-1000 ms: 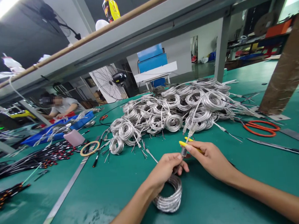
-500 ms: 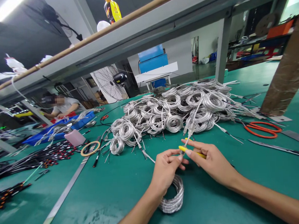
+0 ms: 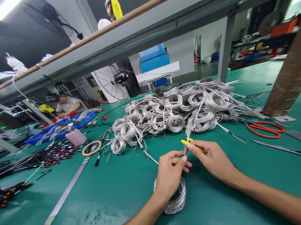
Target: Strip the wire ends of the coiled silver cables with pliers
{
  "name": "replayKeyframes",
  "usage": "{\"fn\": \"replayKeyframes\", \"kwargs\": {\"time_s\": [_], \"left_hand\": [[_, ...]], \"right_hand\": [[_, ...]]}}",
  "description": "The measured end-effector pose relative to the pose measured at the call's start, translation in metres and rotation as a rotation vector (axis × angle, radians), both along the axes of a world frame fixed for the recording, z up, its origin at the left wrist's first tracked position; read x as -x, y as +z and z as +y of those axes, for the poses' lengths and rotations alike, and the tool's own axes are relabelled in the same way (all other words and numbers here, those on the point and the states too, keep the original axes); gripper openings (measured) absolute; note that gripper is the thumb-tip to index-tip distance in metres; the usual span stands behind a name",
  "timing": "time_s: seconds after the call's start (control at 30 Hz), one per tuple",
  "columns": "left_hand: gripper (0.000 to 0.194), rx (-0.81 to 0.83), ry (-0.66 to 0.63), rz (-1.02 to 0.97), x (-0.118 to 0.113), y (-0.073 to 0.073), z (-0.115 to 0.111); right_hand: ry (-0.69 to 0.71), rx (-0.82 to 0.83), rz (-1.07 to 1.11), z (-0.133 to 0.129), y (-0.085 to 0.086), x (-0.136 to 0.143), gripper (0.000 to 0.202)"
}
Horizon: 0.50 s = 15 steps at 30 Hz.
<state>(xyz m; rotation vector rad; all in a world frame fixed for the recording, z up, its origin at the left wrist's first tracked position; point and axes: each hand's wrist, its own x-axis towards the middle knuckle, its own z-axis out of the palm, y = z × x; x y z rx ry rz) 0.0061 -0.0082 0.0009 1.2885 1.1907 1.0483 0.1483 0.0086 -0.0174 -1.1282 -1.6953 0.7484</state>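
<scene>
My left hand [image 3: 170,173] pinches a short grey cylindrical cable end [image 3: 186,150] between thumb and fingers. Opposite it, my right hand [image 3: 213,158] is closed on a yellow two-armed tool [image 3: 185,142], whose exact kind I cannot make out; its yellow tips lie at the top of the grey piece. A clear silvery cable runs up from there toward the heap. Under my left wrist a coil of silvery cable [image 3: 177,206] rests on the green table, partly hidden by the hand. Behind both hands lies a big heap of coiled cables [image 3: 176,123] with bare wire ends.
Orange-handled scissors [image 3: 266,129] and a slim dark-handled blade [image 3: 282,147] lie at right, near a brown post [image 3: 287,70]. Leftward are a steel ruler [image 3: 63,196], a tape ring [image 3: 91,148], a pink bottle [image 3: 76,136] and black cables [image 3: 38,159]. A person [image 3: 68,105] sits beyond.
My right hand and the yellow tool have shifted slightly up toward the heap, showing more of the grey cylinder. My left hand keeps its pinch and has moved slightly right.
</scene>
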Motion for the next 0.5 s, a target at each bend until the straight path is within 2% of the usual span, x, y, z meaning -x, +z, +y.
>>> {"fn": "replayKeyframes", "kwargs": {"time_s": [0.3, 0.5], "left_hand": [[0.03, 0.024, -0.031, -0.062, 0.005, -0.006, 0.006], [0.035, 0.017, -0.067, -0.057, 0.004, -0.003, 0.005]], "right_hand": [[0.073, 0.07, -0.111, -0.009, -0.008, 0.003, 0.052], [0.052, 0.024, -0.105, -0.006, -0.005, 0.002, 0.042]]}}
